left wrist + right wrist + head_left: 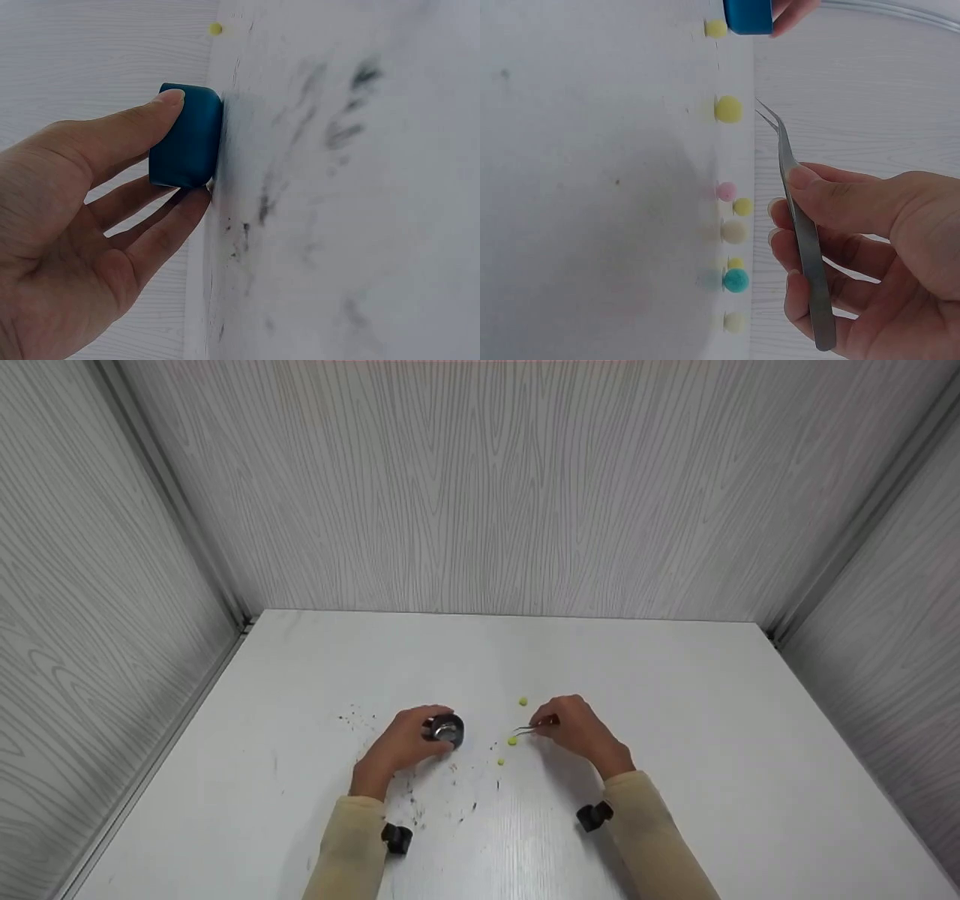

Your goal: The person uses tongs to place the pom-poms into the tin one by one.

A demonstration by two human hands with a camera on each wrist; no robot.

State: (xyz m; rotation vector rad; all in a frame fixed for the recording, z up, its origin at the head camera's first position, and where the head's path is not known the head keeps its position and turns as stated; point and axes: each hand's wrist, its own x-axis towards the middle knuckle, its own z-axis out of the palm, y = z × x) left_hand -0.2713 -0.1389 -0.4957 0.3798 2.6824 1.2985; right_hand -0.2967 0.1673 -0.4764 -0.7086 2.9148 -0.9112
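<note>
My left hand [409,739] grips a small, round, open-topped cup [448,730] on the table, thumb on one side and fingers on the other. In the left wrist view the cup [186,136] has a smooth blue outer wall; from the head it looks dark with a shiny inside. My right hand [579,729] pinches curved-tip metal tweezers [802,225]. Their two tips stand apart with nothing between them, near a yellow ball [512,741]. Another yellow ball [523,701] lies farther back, and a smaller one [501,762] nearer the front.
Along the table in the right wrist view sit more small balls, among them a pink ball [726,191], a cream ball [733,232] and a teal ball [736,280]. Dark smudges [412,802] mark the white tabletop [675,720]. Grey wood-grain panels [480,495] enclose the back and sides.
</note>
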